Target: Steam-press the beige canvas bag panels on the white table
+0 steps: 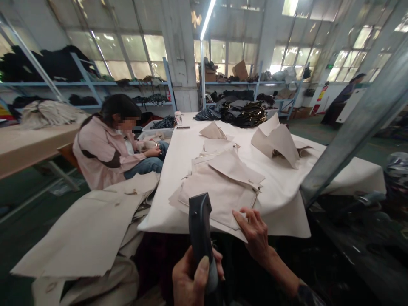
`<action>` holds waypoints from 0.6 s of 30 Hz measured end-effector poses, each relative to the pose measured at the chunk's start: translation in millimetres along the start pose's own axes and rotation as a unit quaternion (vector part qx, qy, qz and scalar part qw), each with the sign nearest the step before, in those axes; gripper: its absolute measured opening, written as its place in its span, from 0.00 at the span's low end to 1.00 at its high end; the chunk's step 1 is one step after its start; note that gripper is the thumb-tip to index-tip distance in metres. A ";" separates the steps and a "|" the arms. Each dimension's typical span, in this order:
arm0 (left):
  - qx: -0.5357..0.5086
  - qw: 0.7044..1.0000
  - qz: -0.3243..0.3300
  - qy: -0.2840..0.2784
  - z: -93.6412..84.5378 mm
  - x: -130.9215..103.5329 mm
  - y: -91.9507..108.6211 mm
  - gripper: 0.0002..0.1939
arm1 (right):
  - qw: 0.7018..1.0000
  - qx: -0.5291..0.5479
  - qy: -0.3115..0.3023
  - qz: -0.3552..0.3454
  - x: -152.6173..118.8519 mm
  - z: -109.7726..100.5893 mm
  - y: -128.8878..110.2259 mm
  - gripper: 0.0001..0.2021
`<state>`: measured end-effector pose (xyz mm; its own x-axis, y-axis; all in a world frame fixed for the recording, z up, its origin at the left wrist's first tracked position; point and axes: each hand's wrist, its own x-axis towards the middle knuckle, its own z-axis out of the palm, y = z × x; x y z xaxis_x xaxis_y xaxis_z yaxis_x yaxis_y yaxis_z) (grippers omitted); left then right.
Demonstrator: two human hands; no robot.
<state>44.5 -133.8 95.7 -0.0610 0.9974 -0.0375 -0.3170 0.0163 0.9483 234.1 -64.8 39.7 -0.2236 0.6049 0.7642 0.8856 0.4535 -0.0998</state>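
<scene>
The fingers (201, 272) of the left hand (189, 280) wrap a black tool (200, 225); those of the right hand (256, 233) pinch the near edge of a beige panel (204, 189), which lies on the white surface (170, 168).

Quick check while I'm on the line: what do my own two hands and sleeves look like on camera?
Both the left hand and the right hand are bare, with no gloves. No watch or bracelet shows on the right wrist. A dark sleeve with a faint pattern starts partway up the right forearm; the left sleeve is out of view.
</scene>
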 end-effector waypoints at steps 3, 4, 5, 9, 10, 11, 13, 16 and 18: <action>0.004 0.999 -0.038 0.011 -7.1 -8.0 -12.9 0.18 | 0.991 -0.066 -0.010 0.119 -16.7 8.3 -5.5 0.16; 0.005 0.999 -0.044 0.009 -7.4 -10.3 -16.2 0.18 | 0.986 -0.072 -0.007 0.152 -21.0 10.5 -6.3 0.17; 0.005 0.999 -0.050 0.005 -7.1 -12.3 -18.6 0.18 | 0.981 -0.064 -0.002 0.184 -25.3 12.3 -6.8 0.18; 0.008 0.998 -0.065 0.004 -1.7 -15.9 -19.8 0.18 | 0.918 0.122 0.042 0.376 -41.5 8.9 -12.0 0.19; 0.008 0.998 -0.067 0.006 0.0 -16.3 -18.8 0.18 | 0.870 0.212 0.050 0.443 -44.2 5.3 -14.7 0.17; 0.007 0.998 -0.068 0.007 1.4 -16.7 -17.7 0.18 | 0.805 0.313 0.050 0.502 -45.6 1.0 -17.8 0.15; 0.001 0.997 -0.072 0.003 3.7 -18.8 -16.4 0.18 | 0.650 0.512 0.016 0.561 -43.8 -7.3 -23.9 0.15; -0.012 0.996 -0.084 -0.006 5.6 -26.2 -18.0 0.18 | 0.513 0.674 -0.041 0.530 -30.2 -12.0 -28.1 0.17; -0.020 0.996 -0.092 -0.003 6.6 -33.4 -21.0 0.19 | 0.510 0.697 -0.040 0.502 -17.3 -7.7 -25.9 0.15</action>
<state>59.5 -166.9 79.1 0.0064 0.9783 -0.2069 -0.3600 0.1953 0.9123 218.2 -92.1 34.0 -0.0077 0.9900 -0.1410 -0.5672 -0.1204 -0.8147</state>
